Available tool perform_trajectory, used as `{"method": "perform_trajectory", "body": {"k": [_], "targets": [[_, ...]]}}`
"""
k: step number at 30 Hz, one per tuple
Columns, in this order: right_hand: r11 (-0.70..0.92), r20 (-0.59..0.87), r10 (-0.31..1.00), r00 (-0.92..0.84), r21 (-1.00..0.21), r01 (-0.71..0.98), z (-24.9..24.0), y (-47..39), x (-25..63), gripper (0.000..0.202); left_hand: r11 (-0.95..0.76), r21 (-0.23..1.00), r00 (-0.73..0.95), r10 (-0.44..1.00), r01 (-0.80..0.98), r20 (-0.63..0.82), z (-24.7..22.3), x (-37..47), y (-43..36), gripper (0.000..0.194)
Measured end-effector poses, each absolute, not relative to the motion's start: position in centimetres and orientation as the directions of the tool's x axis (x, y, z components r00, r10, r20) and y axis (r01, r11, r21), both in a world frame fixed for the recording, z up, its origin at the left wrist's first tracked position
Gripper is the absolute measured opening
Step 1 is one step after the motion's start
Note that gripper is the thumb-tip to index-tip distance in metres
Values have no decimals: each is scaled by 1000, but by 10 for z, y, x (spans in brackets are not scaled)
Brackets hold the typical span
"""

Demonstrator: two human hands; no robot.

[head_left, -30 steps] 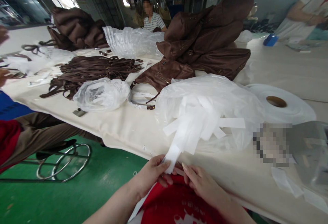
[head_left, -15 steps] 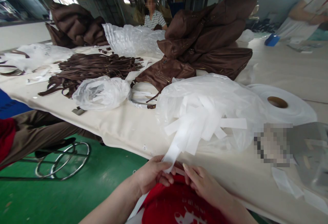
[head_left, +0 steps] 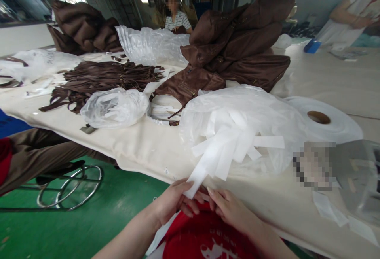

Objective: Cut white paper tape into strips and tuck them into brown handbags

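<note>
My left hand is curled at the table's near edge, by my red-clothed lap. The end of a long white strip lies at its thumb and fingers; the strip slants up to a loose heap of white strips. Close beside it, my right hand has its thumb and fingers pinched together. A narrow, partly hidden piece shows between the two hands, too small to name. Another white strip hangs below my left wrist. The heap rests on a clear plastic bag.
Brown bags are piled behind the plastic. Brown straps and a round plastic bundle lie to the left. A big white roll and a grey box stand right. People sit or stand around the table, with a metal stool at left.
The strip's end has slipped slightly left and shows more over my left fingers. Both hands stay close together. The view has shifted a little.
</note>
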State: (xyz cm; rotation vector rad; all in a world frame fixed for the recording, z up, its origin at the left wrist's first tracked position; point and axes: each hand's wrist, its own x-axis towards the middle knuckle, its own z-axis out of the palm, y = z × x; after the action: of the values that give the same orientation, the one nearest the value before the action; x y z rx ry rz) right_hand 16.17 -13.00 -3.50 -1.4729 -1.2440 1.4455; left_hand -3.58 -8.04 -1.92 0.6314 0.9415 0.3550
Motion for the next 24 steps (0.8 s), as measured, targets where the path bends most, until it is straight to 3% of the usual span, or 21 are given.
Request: {"method": "perform_trajectory", "body": {"k": [3, 6, 11, 18, 24], "targets": [[-367, -407, 876, -258, -911, 189, -34, -129, 162, 54, 721, 693, 516, 581, 33, -629, -18, -36, -79, 44], [-388, -430, 861, -271, -901, 196, -35, -130, 162, 57, 676, 733, 503, 608, 78, -615, -18, -36, -79, 44], [-377, -381, 893, -239, -924, 61, -38, -131, 158, 54, 646, 754, 492, 619, 124, -612, -18, -35, -78, 45], [-568, -560, 761, -328, -819, 82, -43, -123, 151, 65, 583, 796, 479, 659, 160, -579, -25, -35, -78, 51], [-585, -556, 762, -331, -811, 14, -47, -119, 147, 67, 537, 825, 485, 681, 179, -549, -29, -36, -77, 52]]}}
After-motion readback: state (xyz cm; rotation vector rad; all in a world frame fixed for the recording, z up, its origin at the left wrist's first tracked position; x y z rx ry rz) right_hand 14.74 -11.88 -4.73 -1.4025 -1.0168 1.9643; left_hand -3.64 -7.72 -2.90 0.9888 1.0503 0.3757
